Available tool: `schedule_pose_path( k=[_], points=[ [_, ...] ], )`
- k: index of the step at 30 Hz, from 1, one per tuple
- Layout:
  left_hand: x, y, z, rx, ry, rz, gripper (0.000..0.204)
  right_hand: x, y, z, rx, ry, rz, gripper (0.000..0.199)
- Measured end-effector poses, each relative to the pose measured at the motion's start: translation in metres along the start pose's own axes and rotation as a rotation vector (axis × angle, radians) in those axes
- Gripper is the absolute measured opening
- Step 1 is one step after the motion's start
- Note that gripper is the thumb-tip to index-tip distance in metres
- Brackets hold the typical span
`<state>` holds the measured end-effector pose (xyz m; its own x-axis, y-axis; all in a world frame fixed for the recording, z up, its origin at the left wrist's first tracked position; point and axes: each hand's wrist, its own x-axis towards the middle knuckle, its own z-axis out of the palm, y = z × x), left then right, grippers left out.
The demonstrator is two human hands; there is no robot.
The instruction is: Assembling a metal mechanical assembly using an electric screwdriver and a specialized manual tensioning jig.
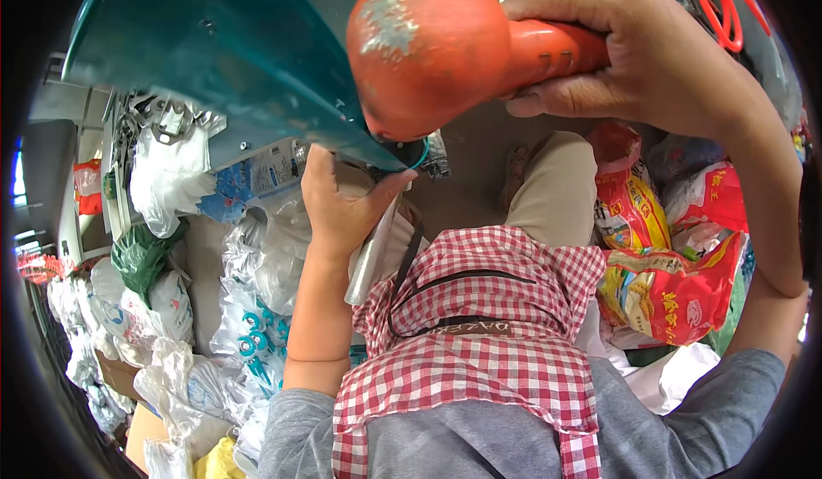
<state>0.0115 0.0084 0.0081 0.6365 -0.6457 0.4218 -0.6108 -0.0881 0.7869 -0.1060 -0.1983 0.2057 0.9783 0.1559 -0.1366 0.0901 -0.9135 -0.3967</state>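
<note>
My right hand (591, 55) is wrapped round the narrow neck of a red-orange tool with a large rounded head (428, 51). Its paint is worn to grey on one side, and its exact kind does not show. Close to the head, a big teal panel (214, 42) slants down from the upper left to a narrow end. Below that end is my left hand (347, 205), thumb stretched toward the panel's tip. The panel hides its other fingers and anything in them. A silver metal tube (370, 261) runs down beside the left wrist.
Clear plastic bags (257, 265), some holding teal parts (257, 333), pile up at the left. Metal parts (167, 119) hang above a white bag. Red and yellow printed bags (676, 286) lie at the right. A red cable (723, 8) loops at the upper right.
</note>
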Motion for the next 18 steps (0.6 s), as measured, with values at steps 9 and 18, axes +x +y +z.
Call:
schedule_pose_path(
  k=[9, 18],
  points=[
    [-0.006, -0.019, 0.009, -0.2, -0.004, -0.036, 0.048, -0.007, 0.004, -0.006, 0.205, -0.041, 0.119, 0.035],
    [-0.005, -0.014, 0.01, -0.319, 0.023, -0.072, 0.049, 0.023, 0.002, -0.036, 0.351, -0.474, 0.235, 0.031]
  ],
)
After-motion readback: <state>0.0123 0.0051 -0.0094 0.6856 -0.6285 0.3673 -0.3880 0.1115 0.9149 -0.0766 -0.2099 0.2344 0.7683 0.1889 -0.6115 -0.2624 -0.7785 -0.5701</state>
